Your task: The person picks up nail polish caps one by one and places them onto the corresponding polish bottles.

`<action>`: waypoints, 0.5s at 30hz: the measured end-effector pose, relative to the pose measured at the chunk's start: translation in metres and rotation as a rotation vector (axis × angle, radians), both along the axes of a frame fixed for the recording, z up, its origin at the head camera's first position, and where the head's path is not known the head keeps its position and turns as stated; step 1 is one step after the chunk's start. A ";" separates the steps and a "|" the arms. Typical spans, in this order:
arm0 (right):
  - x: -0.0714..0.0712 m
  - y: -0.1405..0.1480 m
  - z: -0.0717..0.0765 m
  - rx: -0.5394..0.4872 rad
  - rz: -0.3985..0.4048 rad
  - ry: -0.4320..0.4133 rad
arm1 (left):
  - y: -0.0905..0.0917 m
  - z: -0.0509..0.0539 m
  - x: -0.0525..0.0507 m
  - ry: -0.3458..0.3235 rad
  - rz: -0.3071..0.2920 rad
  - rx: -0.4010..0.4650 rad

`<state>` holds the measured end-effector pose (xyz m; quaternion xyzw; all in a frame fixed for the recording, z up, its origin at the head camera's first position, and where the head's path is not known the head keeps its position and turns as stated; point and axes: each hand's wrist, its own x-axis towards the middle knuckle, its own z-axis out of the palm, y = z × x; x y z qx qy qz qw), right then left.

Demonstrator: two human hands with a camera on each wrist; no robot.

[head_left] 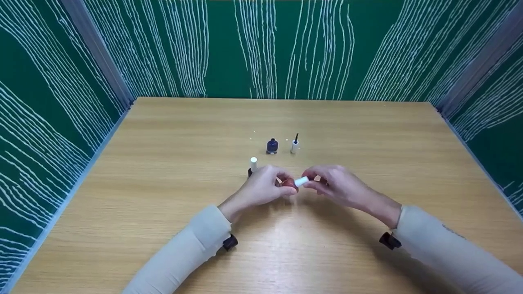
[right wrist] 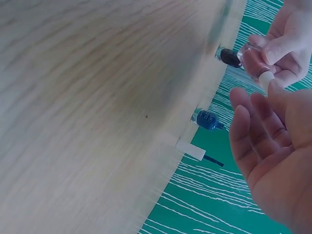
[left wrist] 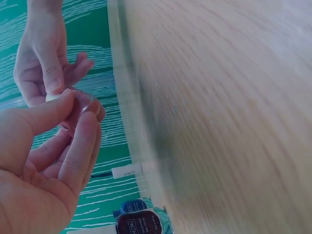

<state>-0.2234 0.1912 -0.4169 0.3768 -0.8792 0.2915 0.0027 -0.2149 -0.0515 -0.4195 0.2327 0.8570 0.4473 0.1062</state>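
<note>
My left hand [head_left: 263, 185] holds a small glass bottle of reddish-pink nail polish [head_left: 289, 184] between thumb and fingers, tilted above the table. At the bottle's neck, my right hand [head_left: 339, 184] pinches the white cap [head_left: 302, 181] between thumb and fingertips. Cap and bottle still meet in the right wrist view, where the pink polish [right wrist: 254, 62] shows through the glass. Just behind my left hand stands a dark nail polish bottle [left wrist: 139, 223] with a white cap [head_left: 253, 163]; the hand partly hides it in the head view.
Farther back, an uncapped dark blue nail polish bottle [head_left: 272, 146] stands upright. To its right, its white brush cap [head_left: 295, 146] stands with the brush pointing up. Small pale specks lie around them on the wooden table [head_left: 184, 134]. Green walls [head_left: 222, 49] with white lines enclose the table.
</note>
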 end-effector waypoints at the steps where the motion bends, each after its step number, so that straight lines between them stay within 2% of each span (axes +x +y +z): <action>1: 0.000 0.000 0.000 0.013 -0.007 0.020 | 0.000 0.000 0.000 0.003 -0.002 0.001; 6: -0.001 -0.003 -0.001 0.074 -0.016 0.155 | 0.001 0.001 -0.001 0.001 -0.003 0.006; 9: -0.002 -0.005 -0.004 0.076 -0.007 0.202 | 0.002 0.000 -0.002 0.004 -0.004 0.008; 11: -0.002 -0.006 -0.006 0.055 -0.006 0.178 | 0.002 -0.001 -0.001 0.010 -0.008 0.008; 15: -0.001 -0.010 -0.006 -0.003 -0.040 0.003 | 0.001 -0.002 0.000 0.021 -0.004 0.009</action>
